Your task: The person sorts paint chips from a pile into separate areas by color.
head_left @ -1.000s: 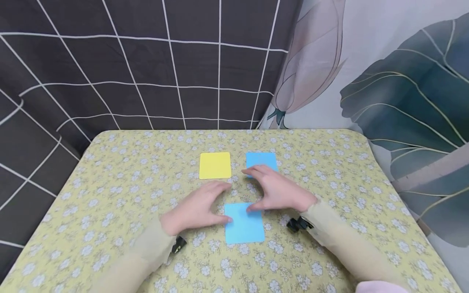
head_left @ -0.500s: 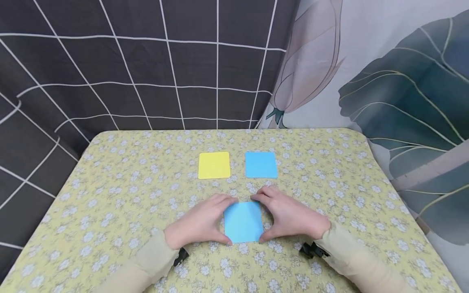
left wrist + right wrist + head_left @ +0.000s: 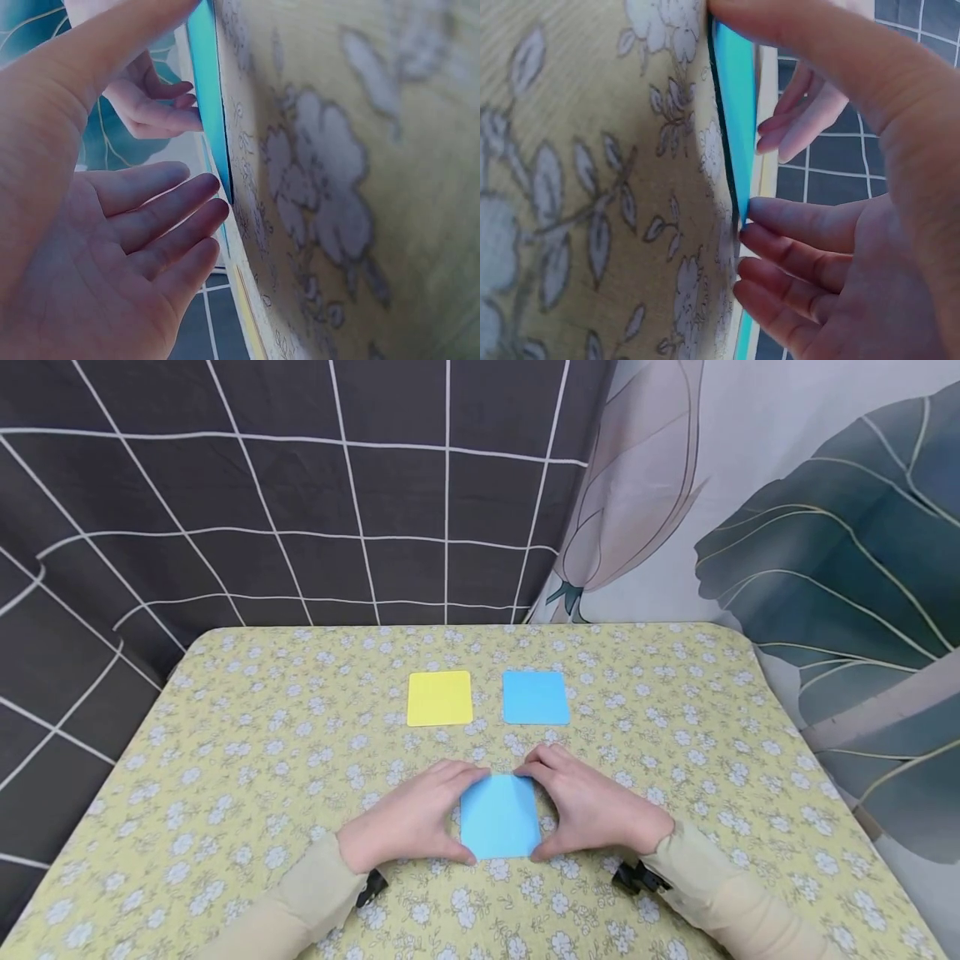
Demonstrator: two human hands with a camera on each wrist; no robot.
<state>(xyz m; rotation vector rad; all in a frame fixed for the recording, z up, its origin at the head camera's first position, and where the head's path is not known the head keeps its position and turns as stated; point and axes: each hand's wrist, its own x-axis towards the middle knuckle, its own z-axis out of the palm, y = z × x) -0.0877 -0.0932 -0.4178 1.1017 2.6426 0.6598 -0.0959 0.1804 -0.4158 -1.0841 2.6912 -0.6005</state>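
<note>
A light blue square card (image 3: 500,817) lies flat on the flowered cloth in the head view, between both hands. My left hand (image 3: 416,817) holds its left side, thumb at the near corner and fingertips at the far one. Opposite, my right hand (image 3: 588,806) spans the right side in the same way. In the left wrist view the card (image 3: 208,82) shows edge-on, its lower edge close along the cloth. The right wrist view shows the card (image 3: 735,105) with the right thumb at one end and a forefinger at the other.
Farther back on the table (image 3: 247,735) lie a yellow square card (image 3: 439,698) and, to its right, a second blue square card (image 3: 536,697). A dark gridded curtain (image 3: 300,493) hangs behind and left, a leaf-patterned one (image 3: 825,568) at right.
Both hands have come down to the near blue card's sides, the right one moving back from over the far blue card. Over the last half second they hardly move; the cards stay in place.
</note>
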